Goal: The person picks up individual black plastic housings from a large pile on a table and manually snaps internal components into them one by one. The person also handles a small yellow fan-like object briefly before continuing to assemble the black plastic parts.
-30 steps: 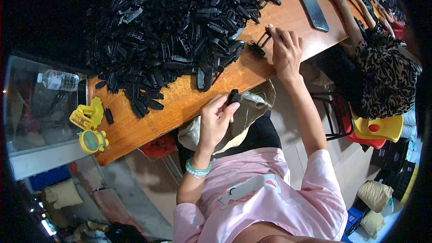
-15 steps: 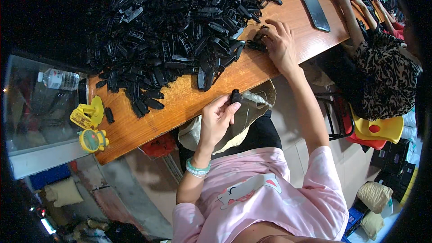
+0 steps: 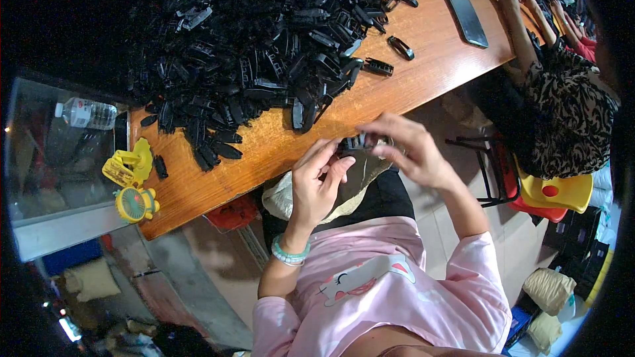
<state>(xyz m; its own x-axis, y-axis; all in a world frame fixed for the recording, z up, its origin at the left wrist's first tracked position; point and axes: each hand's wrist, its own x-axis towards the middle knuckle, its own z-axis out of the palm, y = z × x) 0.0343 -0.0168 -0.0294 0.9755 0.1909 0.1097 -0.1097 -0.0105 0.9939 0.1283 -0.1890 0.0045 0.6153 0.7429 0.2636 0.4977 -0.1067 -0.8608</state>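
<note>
Just beyond the table's near edge, my left hand (image 3: 315, 185) pinches a small black plastic part (image 3: 350, 145) between thumb and fingers. My right hand (image 3: 413, 157), smeared by motion, meets it from the right, its thumb and fingers closing round a dark piece at the part's right end. Whether that is a second part or the same one, I cannot tell. A large heap of black plastic parts (image 3: 258, 46) covers the far side of the table. Closer to me, a loose black ring-shaped part (image 3: 401, 47) and a ribbed black piece (image 3: 378, 67) lie side by side.
On the wooden table (image 3: 430, 69) rest a phone (image 3: 465, 18), a yellow stand (image 3: 135, 162) and a small yellow fan (image 3: 135, 205). A pale sack (image 3: 278, 199) hangs open at my lap. To the right, another person in a patterned top (image 3: 562, 106) works beside a yellow stool (image 3: 555, 188).
My right hand has come back from the loose parts on the table to my left hand, uncovering two pieces there. My left hand stays nearly in place with its part.
</note>
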